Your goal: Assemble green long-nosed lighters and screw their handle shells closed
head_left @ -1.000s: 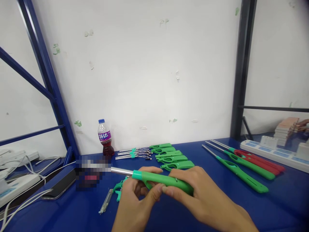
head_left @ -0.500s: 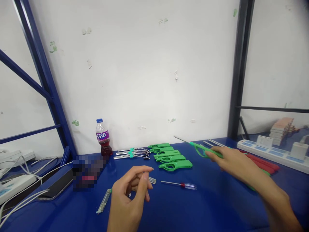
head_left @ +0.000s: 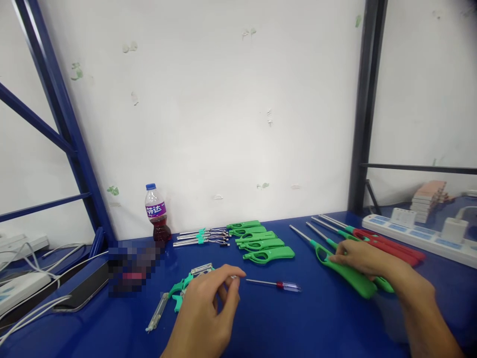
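Note:
My right hand [head_left: 359, 258] is closed on a green lighter [head_left: 346, 273], which lies on the blue table beside another green lighter and red ones [head_left: 395, 246]. My left hand [head_left: 214, 303] is pinched at thumb and index finger, with a tiny pale item between the tips that I cannot make out. Partly behind that hand are teal plastic parts [head_left: 181, 286] and a clear tube [head_left: 158, 312]. A screwdriver [head_left: 286, 286] lies just right of its fingertips. Green handle shells [head_left: 270, 254] and metal rods with wires [head_left: 201, 238] are laid out farther back.
A bottle of dark drink [head_left: 158, 214] stands by the wall at the left. White power strips [head_left: 421, 238] run along the right side and lie at the far left. A dark case and cables [head_left: 33, 315] are at the left, blue posts [head_left: 70, 124] behind.
My right hand has lowered the green lighter from the air onto the table beside the others. My left hand has shifted slightly down, and the teal parts beside it now show.

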`<act>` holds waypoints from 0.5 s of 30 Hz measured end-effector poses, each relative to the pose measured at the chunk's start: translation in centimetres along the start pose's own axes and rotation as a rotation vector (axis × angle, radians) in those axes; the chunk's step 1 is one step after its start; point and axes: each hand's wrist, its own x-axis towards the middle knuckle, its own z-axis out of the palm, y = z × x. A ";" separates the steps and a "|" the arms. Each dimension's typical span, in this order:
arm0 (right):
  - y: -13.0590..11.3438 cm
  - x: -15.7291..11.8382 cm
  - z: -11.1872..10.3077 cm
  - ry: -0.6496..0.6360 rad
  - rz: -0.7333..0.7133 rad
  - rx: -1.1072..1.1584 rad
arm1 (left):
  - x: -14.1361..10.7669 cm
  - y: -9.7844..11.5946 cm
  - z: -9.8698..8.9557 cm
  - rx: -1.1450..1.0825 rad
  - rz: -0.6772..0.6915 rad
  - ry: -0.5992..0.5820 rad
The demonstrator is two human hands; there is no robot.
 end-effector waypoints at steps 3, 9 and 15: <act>0.0 0.4 0.1 -0.055 0.031 -0.020 | 0.3 -1.6 0.3 0.242 0.060 -0.110; -3.8 -0.1 0.0 -0.014 -0.235 -0.040 | 0.6 -3.0 1.0 0.379 -0.010 -0.237; -9.3 -2.4 2.9 -0.069 -0.512 0.007 | 0.8 -2.8 0.7 0.374 -0.028 -0.272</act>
